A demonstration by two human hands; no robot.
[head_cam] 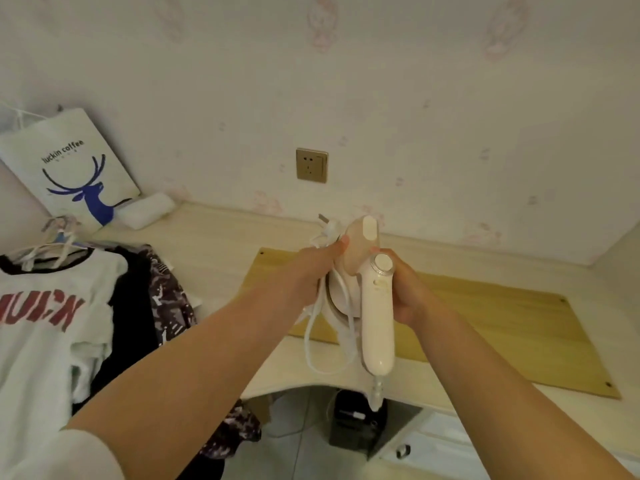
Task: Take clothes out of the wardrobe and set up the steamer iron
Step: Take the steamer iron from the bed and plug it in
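Observation:
A white handheld steamer iron is held upright above the desk, its pinkish head at the top. My right hand grips its handle from the right side. My left hand holds the steamer's head together with the bundled white cord and its plug; a loop of cord hangs below. On the left of the desk lie clothes on hangers: a white T-shirt with red letters, a black garment and a patterned one.
A gold wall socket sits on the wall just above the desk. A wooden board lies on the pale desk. A white paper bag and a white roll stand at the back left. A dark box is under the desk.

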